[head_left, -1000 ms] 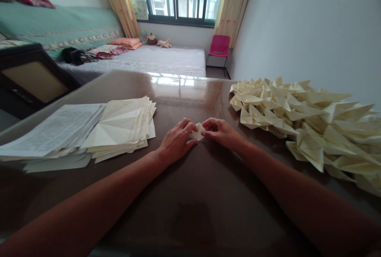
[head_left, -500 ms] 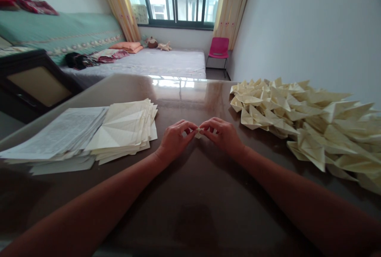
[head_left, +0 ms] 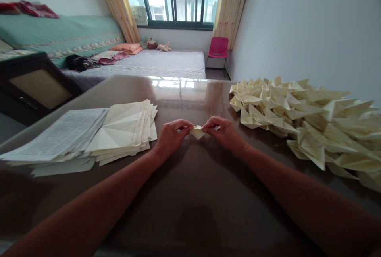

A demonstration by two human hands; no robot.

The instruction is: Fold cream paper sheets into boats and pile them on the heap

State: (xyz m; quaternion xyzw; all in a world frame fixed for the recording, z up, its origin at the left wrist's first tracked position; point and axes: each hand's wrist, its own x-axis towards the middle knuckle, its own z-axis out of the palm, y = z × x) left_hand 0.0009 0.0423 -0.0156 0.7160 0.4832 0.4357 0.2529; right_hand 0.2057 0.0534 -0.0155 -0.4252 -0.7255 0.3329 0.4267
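Between my two hands is a small cream piece of folded paper [head_left: 197, 132], its lower part coming to a point. My left hand [head_left: 175, 133] pinches its left corner between thumb and fingers. On the opposite corner, my right hand [head_left: 220, 130] is closed in a similar pinch. Both hands are just above or resting on the glossy brown table [head_left: 166, 201]; I cannot tell which. The far side of the paper is out of sight.
Left of my hands lies a stack of creased cream sheets [head_left: 125, 126], overlapping a pile of printed pages [head_left: 59, 134]. A large heap of folded paper shapes [head_left: 297, 110] covers the table's right side. Beyond the table are a bed [head_left: 172, 62] and a pink chair [head_left: 218, 48].
My hands have drawn slightly apart, and more of the folded paper shows between them. The stacks and the heap stay in place.
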